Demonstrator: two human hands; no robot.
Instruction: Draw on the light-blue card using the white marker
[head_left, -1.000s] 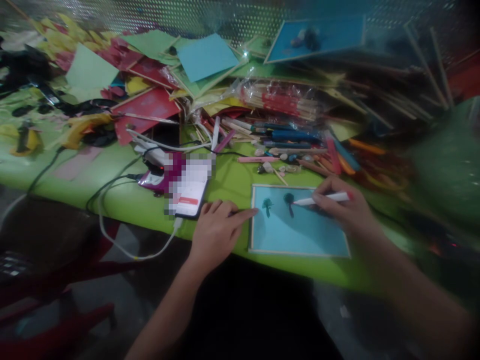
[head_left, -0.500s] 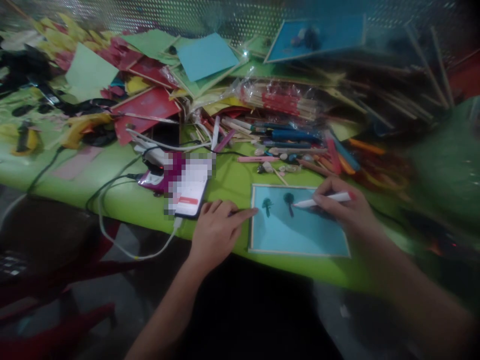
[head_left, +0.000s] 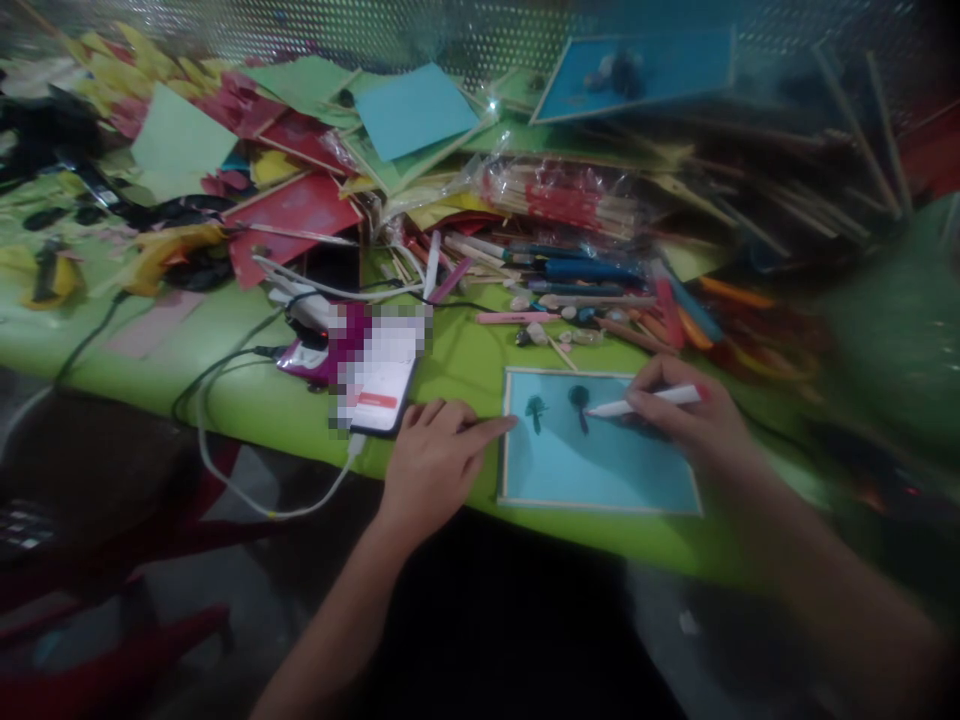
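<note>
A blue card (head_left: pixel 600 470) with thin pale strips along its edges lies on the green table (head_left: pixel 300 410). Two dark green tree shapes are drawn on it. My right hand (head_left: pixel 686 410) is closed around a white marker (head_left: pixel 660 402) with a red end. Its tip rests at the trunk of the right-hand drawn tree (head_left: pixel 579 400). My left hand (head_left: pixel 435 460) lies on the table with its index finger stretched to the card's left edge and the other fingers loosely bent. A smartphone (head_left: pixel 384 400) with a lit screen sits just beyond that hand.
A white cable (head_left: pixel 315 508) runs from the phone and hangs over the table's front edge. Behind the card lie several markers and pebbles (head_left: pixel 534 333), with bagged sticks (head_left: pixel 562 200) farther back. A yellow glue gun (head_left: pixel 161 255) and paper sheets (head_left: pixel 184 145) are at left.
The marker tip has shifted very slightly down along the drawn trunk, whose line looks a little longer. My left hand stays in the same place.
</note>
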